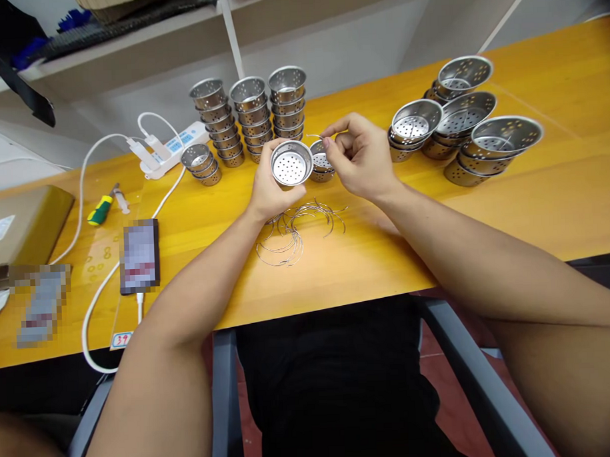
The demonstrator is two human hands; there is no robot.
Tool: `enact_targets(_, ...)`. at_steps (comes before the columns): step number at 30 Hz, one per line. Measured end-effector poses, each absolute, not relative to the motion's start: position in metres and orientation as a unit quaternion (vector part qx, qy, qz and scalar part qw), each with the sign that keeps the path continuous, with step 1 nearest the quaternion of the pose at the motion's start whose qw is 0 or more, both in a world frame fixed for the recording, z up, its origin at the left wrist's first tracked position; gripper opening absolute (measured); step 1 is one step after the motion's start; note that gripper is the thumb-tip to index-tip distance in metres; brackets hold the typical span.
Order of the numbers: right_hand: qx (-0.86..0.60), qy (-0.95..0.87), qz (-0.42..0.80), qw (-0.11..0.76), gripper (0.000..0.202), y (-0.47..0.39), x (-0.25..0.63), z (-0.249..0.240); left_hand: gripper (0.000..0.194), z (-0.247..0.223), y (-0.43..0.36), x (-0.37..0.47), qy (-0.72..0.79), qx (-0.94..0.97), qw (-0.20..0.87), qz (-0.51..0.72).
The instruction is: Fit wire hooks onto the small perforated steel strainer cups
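Two risks: wire [313, 135] could slip, since right hand [362, 156] seems to pinch only its end; cup [291, 163] could tip if left hand [269, 190] slackens. Left curls part-open round cup, mouth up, above counter [247, 290]. Right's raised beside it, fingertips nearly closed on wire.

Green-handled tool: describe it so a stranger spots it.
On the table, find the white power strip. Left of it and nearer the front lies the tool, beside a small pale item. Its thick green-and-yellow handle sets it apart.
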State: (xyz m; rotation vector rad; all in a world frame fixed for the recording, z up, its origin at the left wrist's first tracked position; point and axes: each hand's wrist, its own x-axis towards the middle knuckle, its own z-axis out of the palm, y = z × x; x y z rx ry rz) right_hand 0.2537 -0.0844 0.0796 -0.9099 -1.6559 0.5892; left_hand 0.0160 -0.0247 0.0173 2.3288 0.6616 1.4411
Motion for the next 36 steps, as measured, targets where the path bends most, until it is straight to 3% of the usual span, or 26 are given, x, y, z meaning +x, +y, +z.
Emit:
enact_targets(16, -0.402, -0.695, 0.238, 0.547, 0.060, -0.088, 0.254, 0.085, 0.083, 0.024, -0.034, 0.017, 0.287, 0.782, 0.144, 0.534)
enact_targets(24, -0.405, -0.690, 0.238, 0.550, 0.059, -0.091, 0.254, 0.088, 0.097, 0.015, -0.025, 0.020, 0.295, 0.774, 0.156, 0.538)
enact_targets(36, -0.390, -0.695, 0.238, 0.555, 0.058, -0.088, 0.254, 0.085, 0.085, 0.016, -0.029, 0.019, 0.303, 0.762, 0.151, 0.552)
